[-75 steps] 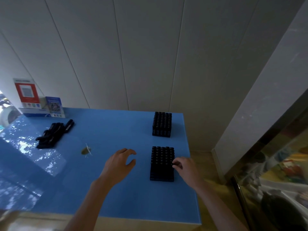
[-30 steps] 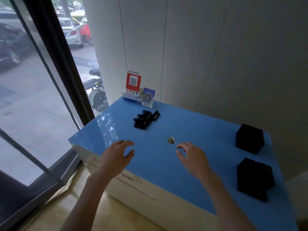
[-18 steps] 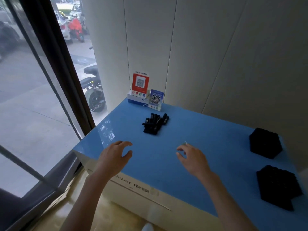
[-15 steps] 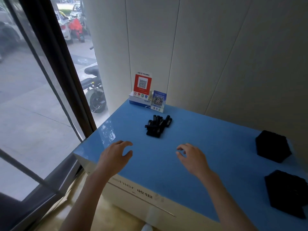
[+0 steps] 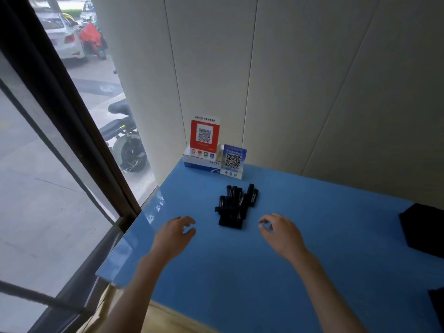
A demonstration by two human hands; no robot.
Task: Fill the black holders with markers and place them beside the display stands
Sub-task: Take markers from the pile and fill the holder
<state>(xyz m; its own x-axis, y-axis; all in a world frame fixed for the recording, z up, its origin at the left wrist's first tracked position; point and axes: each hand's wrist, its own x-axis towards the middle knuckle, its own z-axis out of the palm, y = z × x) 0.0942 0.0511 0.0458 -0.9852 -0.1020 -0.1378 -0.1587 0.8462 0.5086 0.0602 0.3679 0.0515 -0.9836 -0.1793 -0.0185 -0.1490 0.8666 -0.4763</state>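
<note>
While both forearms reach in from the near edge of the glossy blue tabletop (image 5: pixel 240 272), neither hand has anything in it. Left hand (image 5: pixel 174 234): fingers loosely curled, thumb and forefinger apart, hovering over bare blue surface, gripping nothing. Right hand (image 5: pixel 282 233): same posture, fingertips bent down, empty.

Change over the last couple of seconds: the view has swung left, away from the holders and toward the window corner. Then the right hand rested against the nearer holder; now both hands flank the loose pile of short black markers with white lettering (image 5: pixel 236 205), one on each side, near but not touching. The pile has grown larger in view frame by frame, so the person is closing in on it.

Right of the hands, at the frame edge, one black block-shaped marker holder (image 5: pixel 422 230) is partly cut off; a corner of the second black holder (image 5: pixel 437 306) shows lower right. How full they are cannot be read at this angle.

Beyond the pile, against the cream panelled wall (image 5: pixel 288 80): the red QR-code display stand (image 5: pixel 204 135) on a white-and-blue carton (image 5: pixel 201 162), and the smaller blue QR-code display stand (image 5: pixel 233 161) beside it.

Judgement: the step in hand is collecting markers. Holders sit well apart from the stands, so placing is not yet done.
</note>
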